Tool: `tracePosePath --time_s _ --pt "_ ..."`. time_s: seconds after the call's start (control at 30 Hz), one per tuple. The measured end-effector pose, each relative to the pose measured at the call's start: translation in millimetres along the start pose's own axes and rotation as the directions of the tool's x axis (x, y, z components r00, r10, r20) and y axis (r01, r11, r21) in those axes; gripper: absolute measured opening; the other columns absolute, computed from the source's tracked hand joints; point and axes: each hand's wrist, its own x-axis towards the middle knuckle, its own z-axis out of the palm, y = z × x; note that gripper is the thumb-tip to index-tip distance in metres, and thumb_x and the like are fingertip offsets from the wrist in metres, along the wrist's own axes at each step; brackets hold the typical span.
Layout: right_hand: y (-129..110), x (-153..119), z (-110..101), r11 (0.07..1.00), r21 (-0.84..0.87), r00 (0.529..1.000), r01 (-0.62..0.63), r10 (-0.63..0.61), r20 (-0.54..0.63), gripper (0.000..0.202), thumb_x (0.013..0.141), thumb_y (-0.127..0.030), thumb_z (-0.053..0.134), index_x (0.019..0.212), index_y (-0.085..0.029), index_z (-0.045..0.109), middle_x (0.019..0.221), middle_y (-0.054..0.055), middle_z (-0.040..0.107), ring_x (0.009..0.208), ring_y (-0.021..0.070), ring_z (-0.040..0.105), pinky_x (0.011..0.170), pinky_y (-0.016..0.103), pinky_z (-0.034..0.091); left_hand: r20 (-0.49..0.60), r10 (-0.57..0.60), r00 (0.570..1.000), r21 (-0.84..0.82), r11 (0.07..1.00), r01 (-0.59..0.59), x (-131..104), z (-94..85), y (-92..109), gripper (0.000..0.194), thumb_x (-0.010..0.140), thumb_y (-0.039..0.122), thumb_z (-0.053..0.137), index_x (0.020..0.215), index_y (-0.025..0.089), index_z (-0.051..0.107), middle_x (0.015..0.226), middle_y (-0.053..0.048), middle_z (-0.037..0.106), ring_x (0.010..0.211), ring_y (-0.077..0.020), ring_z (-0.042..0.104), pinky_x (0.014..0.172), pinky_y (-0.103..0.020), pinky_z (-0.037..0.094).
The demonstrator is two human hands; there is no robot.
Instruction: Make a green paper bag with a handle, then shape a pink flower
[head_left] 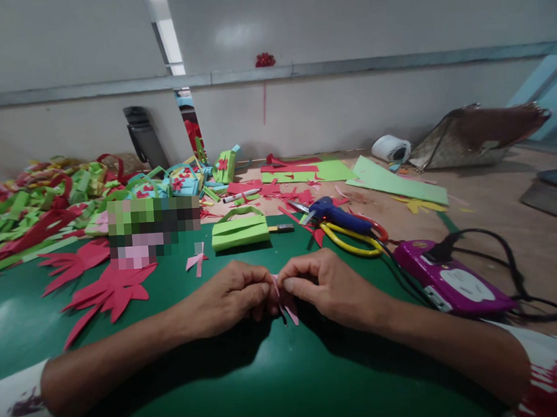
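Observation:
In the head view, my left hand [231,296] and my right hand [333,287] meet above the green tabletop [289,384]. Both pinch a small pink paper piece [290,311] between thumb and fingers, its strip-like ends hanging down. My fingers hide much of its shape. Just beyond them stands a small lime-green paper handbag [239,231] with a thin handle. Left of the bag lies a pink paper bow [197,259]. Beyond my right hand are scissors with yellow handle loops [351,245] and a blue tool [340,216] resembling a glue gun.
Red paper cutouts [108,288] lie at left, before a heap of colourful paper bags [70,190]. A purple power strip [453,279] with black cables sits at right. Farther back are a marker [241,195], green paper sheets [399,181], a dark bottle [146,138] and a handbag [477,136].

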Motion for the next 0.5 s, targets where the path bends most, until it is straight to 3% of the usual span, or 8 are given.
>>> tracePosePath --time_s 0.27,0.5 --pt "-0.7 -0.5 0.2 0.998 -0.044 0.999 -0.041 0.04 -0.02 0.018 0.079 -0.022 0.052 0.068 -0.013 0.062 0.06 0.002 0.064 0.052 0.0099 0.056 0.049 0.019 0.041 -0.045 0.02 0.999 0.16 0.987 -0.012 1.4 4.8 -0.1 0.032 0.088 0.031 0.039 0.073 0.011 0.058 0.062 0.0 0.053 0.054 -0.0081 0.043 0.05 -0.019 0.033" --pt "1.0 -0.3 -2.5 0.99 -0.131 0.997 0.05 -0.042 0.058 0.024 0.083 -0.013 0.041 0.069 -0.014 0.061 0.063 0.001 0.063 0.057 0.0101 0.056 0.055 0.02 0.041 -0.033 0.045 0.998 0.186 0.982 -0.038 0.8 7.8 -0.1 0.03 0.09 0.028 0.036 0.075 0.013 0.058 0.068 0.0 0.058 0.058 -0.009 0.046 0.053 -0.019 0.035"
